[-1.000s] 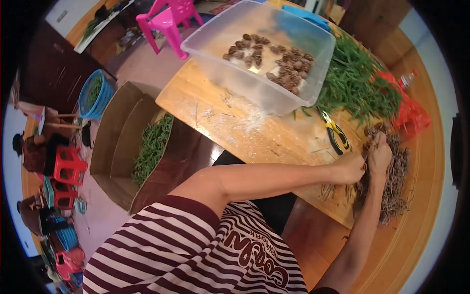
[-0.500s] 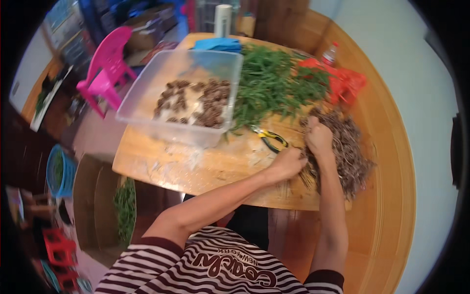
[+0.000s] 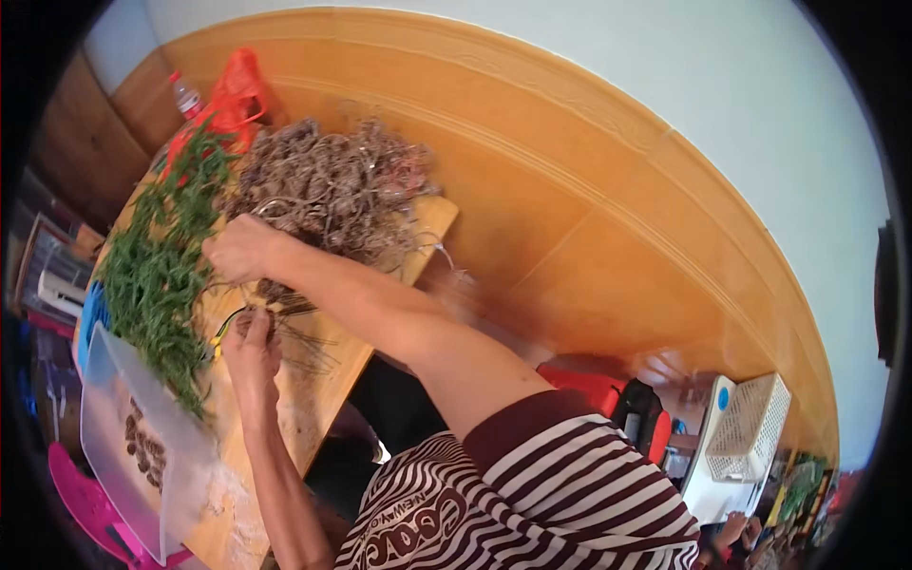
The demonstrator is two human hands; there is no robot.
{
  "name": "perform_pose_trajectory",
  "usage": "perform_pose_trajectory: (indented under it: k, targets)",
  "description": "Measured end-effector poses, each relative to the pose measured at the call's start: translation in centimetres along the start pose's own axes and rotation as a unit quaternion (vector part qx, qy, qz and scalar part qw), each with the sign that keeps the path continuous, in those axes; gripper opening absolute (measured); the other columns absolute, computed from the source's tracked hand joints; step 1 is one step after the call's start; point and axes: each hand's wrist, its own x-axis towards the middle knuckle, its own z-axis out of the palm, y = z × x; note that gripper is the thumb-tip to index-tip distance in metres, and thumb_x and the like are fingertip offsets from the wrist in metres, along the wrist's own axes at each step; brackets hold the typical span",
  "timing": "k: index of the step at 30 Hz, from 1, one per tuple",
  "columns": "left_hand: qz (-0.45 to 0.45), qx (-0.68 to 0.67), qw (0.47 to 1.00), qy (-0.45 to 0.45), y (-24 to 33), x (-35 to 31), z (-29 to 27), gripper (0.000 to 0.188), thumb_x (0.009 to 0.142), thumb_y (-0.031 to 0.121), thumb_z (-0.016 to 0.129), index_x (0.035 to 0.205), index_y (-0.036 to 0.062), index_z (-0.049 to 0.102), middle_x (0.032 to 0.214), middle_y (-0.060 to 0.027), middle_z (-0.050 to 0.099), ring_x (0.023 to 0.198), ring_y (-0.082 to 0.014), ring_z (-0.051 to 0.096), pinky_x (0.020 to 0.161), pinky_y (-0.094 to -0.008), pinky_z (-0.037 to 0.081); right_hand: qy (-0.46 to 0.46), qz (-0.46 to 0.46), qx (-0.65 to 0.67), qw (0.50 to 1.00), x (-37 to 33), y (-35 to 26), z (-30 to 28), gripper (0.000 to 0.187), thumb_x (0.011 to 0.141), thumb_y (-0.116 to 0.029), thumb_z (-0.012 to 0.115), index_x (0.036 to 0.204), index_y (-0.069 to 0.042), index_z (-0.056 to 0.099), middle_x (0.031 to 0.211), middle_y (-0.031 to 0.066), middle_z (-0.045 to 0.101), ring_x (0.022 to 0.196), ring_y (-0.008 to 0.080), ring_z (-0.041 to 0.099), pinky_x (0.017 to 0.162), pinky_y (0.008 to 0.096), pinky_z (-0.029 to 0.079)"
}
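My left hand [image 3: 253,353] is closed over the wooden table [image 3: 302,418], with a small brown clump in its fingers. Thin dark wire-like stems [image 3: 312,350] show just right of it. Yellow-and-black pliers [image 3: 220,334] lie against the table beside that hand, partly covered by it. Farther up, my right hand [image 3: 241,251] is closed, its fingertips pinched together; what they hold, if anything, I cannot make out. It is at the near left edge of a tangled brown heap of dried-looking clumps and wiry stems [image 3: 332,180].
Green artificial-looking sprigs [image 3: 157,275] cover the table's left side. A clear plastic bin [image 3: 185,484] with brown pine cones [image 3: 142,446] stands lower left. A red bag [image 3: 233,95] and a bottle [image 3: 186,97] are at the back. Wood panelling [image 3: 589,256] borders the right.
The view has swung to the right, so the table and bin sit farther left and a white basket shows at lower right. Both hands stay closed near the brown heap.
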Motion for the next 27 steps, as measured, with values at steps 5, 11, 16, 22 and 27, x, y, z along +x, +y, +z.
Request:
perform_pose_trajectory:
  k: [5, 11, 16, 22, 27]
  targets:
    - [0.077, 0.084, 0.992, 0.059, -1.6, 1.2, -1.4, 0.014, 0.089, 0.02, 0.056, 0.083, 0.007, 0.057, 0.064, -0.0008, 0.048, 0.05, -0.0094, 0.044, 0.043, -0.0234, 0.031, 0.056, -0.044, 0.023, 0.997, 2.4, 0.1, 1.8, 0.018, 0.069, -0.022, 0.056, 0.072, -0.005, 0.062, 0.065, 0.0145, 0.064, 0.062, 0.0323, 0.064, 0.05, 0.0442, 0.048]
    - [0.237, 0.199, 0.948, 0.077, -0.9, 0.4, -0.2, 0.015, 0.082, 0.011, 0.053, 0.085, -0.0037, 0.055, 0.077, -0.0267, 0.058, 0.073, -0.0406, 0.058, 0.065, -0.0439, 0.045, -0.006, -0.015, -0.066, 0.998, 1.7, 0.3, 1.0, 0.017, 0.073, -0.02, 0.053, 0.065, -0.008, 0.063, 0.062, 0.014, 0.063, 0.06, 0.0326, 0.064, 0.05, 0.0442, 0.049]
    - [0.157, 0.084, 0.981, 0.083, -1.4, 1.3, 0.5, 0.026, 0.086, 0.023, 0.055, 0.087, -0.0021, 0.06, 0.071, -0.0237, 0.06, 0.07, -0.0383, 0.059, 0.065, -0.044, 0.047, 0.08, -0.008, -0.031, 0.996, 0.9, 1.1, 0.5, 0.009, 0.077, -0.012, 0.05, 0.082, -0.004, 0.051, 0.066, 0.0205, 0.06, 0.065, 0.0388, 0.061, 0.058, 0.0489, 0.047]
    - [0.141, 0.154, 0.974, 0.083, -0.9, 1.5, -1.0, 0.028, 0.086, 0.022, 0.055, 0.079, -0.0055, 0.059, 0.069, -0.0238, 0.06, 0.064, -0.0374, 0.059, 0.061, -0.0448, 0.046, 0.077, -0.034, -0.04, 0.996, 1.4, 1.0, 1.5, 0.008, 0.079, -0.007, 0.05, 0.084, -0.003, 0.046, 0.062, 0.0212, 0.058, 0.061, 0.0402, 0.058, 0.054, 0.0494, 0.043]
    - [-0.036, -0.105, 0.994, -0.021, -0.3, 1.6, -0.9, 0.027, 0.086, 0.013, 0.053, 0.068, -0.0063, 0.054, 0.059, -0.0189, 0.056, 0.043, -0.0245, 0.052, 0.04, -0.0377, 0.039, 0.049, -0.036, -0.05, 0.997, 1.8, 1.0, 1.7, 0.014, 0.077, -0.009, 0.055, 0.082, 0.001, 0.047, 0.062, 0.0226, 0.058, 0.061, 0.0402, 0.059, 0.054, 0.048, 0.046]
